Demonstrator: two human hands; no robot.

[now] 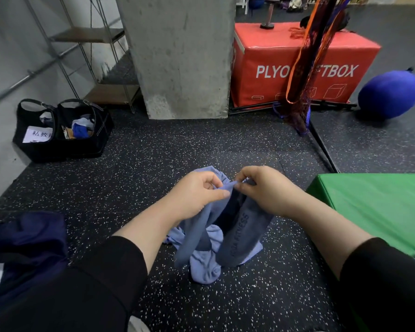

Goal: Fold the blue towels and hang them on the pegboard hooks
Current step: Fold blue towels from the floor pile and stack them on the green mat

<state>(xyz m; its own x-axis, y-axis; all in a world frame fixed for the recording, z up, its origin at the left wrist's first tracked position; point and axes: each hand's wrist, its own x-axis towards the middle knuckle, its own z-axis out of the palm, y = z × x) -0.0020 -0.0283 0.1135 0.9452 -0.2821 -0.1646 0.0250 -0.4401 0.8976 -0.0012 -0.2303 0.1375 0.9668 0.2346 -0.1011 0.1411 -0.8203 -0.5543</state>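
head view: both hands are pinching the blue towel at dead centre, left hand and right hand nipping one top edge while the rest is drooping onto the speckled floor. looks soft, light, floppy, so i'd be grabbing corners.

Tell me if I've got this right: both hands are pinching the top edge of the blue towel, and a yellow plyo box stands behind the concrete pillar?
Nearly. The plyo box is red, not yellow, as the head view shows. The rest holds: the left hand and right hand both pinch the top edge of the blue towel, and the box stands behind the concrete pillar.
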